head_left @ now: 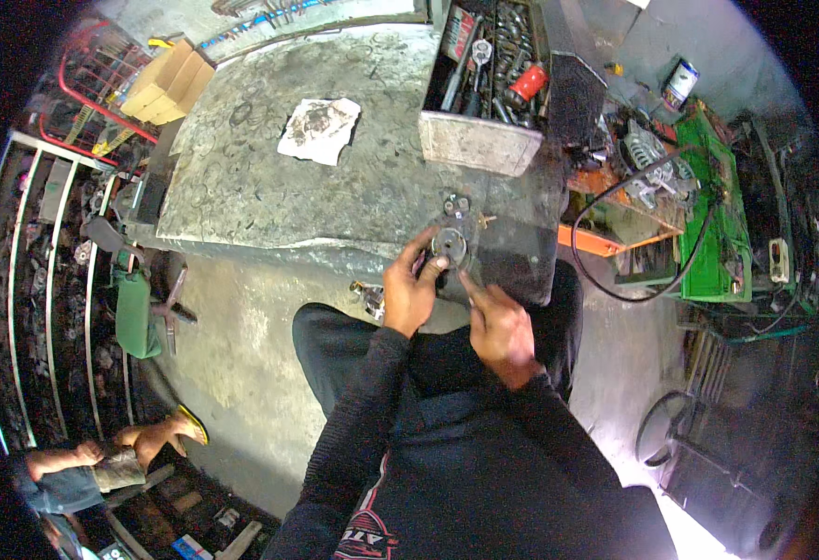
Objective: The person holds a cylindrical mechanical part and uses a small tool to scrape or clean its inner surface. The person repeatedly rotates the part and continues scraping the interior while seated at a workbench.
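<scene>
At the near-right part of the surface (260, 187), a round metal part (449, 245) is facing upward, long axis unclear. Left hand (409, 294) is pinching its near-left rim; right hand (503, 336) is pointing far-left, its grip indeterminate.

Round metal part (449, 245) at front edge of bench (241, 177): rim partly hidden by left hand (410, 292); can't tell if right hand (503, 336) grips a tool; small parts (456, 205) just behind, too small to identify; toolbox (480, 143) by right edge, far end cut off
</scene>
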The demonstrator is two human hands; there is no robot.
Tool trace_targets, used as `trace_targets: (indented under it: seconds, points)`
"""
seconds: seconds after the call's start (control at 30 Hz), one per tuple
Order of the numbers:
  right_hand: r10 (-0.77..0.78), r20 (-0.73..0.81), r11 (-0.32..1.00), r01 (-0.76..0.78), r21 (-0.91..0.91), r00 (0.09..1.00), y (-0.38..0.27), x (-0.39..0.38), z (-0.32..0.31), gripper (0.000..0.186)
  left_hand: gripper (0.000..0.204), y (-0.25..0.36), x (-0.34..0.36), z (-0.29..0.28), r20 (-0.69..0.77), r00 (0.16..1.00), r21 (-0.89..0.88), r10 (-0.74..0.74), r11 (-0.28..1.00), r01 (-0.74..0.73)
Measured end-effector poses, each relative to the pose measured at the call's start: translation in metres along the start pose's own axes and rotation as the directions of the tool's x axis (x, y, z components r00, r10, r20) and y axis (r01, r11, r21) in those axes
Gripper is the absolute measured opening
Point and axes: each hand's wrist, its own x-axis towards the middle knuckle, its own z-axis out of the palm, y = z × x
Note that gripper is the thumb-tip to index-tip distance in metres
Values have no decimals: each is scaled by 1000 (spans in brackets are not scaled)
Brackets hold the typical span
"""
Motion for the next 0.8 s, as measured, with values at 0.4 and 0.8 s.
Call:
trace_targets:
  seconds: [0.4, 0.8]
  points:
    - [-91, -144, 996, 93, 10, 985, 2, 12, 11, 56, 47, 1, -5, 11, -67, 998, -109, 8, 994, -15]
    - [-54, -114, 999, 53, -11, 992, -3, 20, 13, 55, 45, -1, -4, 8, -95, 995, -44, -12, 999, 8]
